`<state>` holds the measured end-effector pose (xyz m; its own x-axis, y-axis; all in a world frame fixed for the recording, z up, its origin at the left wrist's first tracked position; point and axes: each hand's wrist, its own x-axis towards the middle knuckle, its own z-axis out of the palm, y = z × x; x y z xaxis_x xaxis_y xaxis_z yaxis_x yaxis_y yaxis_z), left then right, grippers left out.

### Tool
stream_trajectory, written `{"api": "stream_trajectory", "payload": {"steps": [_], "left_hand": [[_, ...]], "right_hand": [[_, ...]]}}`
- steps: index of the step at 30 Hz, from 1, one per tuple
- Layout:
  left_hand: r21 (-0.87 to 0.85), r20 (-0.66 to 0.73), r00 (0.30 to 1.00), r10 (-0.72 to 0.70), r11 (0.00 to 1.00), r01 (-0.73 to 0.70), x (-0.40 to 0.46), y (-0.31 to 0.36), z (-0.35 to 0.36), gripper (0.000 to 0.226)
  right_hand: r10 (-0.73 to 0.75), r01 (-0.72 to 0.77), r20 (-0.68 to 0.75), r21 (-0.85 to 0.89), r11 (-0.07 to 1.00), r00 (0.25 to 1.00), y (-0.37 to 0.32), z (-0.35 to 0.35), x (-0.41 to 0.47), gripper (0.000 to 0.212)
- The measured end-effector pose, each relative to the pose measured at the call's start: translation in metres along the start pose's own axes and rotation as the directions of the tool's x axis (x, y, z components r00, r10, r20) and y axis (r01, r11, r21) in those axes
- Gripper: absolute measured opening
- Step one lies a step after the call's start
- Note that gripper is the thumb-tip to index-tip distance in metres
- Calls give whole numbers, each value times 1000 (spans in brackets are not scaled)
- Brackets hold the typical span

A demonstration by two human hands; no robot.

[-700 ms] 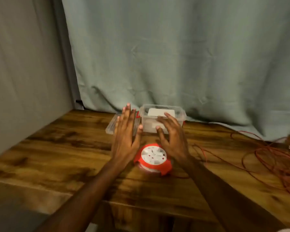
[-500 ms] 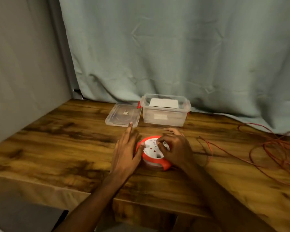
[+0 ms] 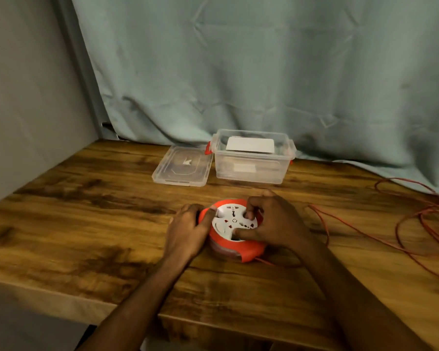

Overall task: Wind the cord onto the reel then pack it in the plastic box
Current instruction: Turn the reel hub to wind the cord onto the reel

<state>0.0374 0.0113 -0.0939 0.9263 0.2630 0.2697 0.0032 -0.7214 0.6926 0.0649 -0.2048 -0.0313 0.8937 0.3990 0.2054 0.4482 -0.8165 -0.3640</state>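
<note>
Your left hand [image 3: 188, 229] grips the orange reel [image 3: 235, 230] by its left rim on the wooden table [image 3: 86, 224]; your right hand [image 3: 274, 224] curls over its white socket face; loose cord [image 3: 416, 224] trails right; the open plastic box [image 3: 251, 160] sits behind, lid [image 3: 181, 165] beside it.

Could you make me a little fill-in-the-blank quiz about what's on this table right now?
1. Both hands, the left hand and the right hand, hold the orange and white ____.
2. The plastic box has its lid lying to its ____.
3. The loose cord is coloured ____.

Missing words: reel; left; red
</note>
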Motion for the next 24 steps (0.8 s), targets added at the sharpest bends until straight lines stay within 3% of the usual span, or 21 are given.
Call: {"api": "stream_trajectory", "payload": {"steps": [5, 9, 11, 13, 17, 19, 24], "left_hand": [[-92, -26, 998, -55, 994, 52, 12, 1, 1, 52], [-393, 107, 983, -148, 902, 179, 39, 16, 4, 43], [-494, 163, 981, -104, 852, 173, 55, 27, 10, 38], [-538, 207, 977, -52, 828, 158, 65, 34, 13, 33], [-628, 249, 969, -6, 760, 166, 68, 27, 16, 25], [-653, 258, 966, 3, 737, 172, 71, 26, 17, 24], [-721, 247, 969, -15, 665, 194, 81, 24, 19, 25]], "right_hand": [[36, -35, -119, 11, 999, 992, -8, 13, 0, 55], [58, -72, -196, -65, 995, 979, -16, 18, 15, 54], [50, -76, -248, -97, 992, 968, -19, 18, 27, 52], [13, -41, -276, -95, 995, 961, -14, 20, 35, 44], [-170, 174, -331, -20, 985, 928, 11, 18, 34, 22], [-201, 224, -267, 56, 973, 943, 26, 12, 34, 40], [-182, 189, -56, 176, 966, 982, 46, 7, 35, 77]]}}
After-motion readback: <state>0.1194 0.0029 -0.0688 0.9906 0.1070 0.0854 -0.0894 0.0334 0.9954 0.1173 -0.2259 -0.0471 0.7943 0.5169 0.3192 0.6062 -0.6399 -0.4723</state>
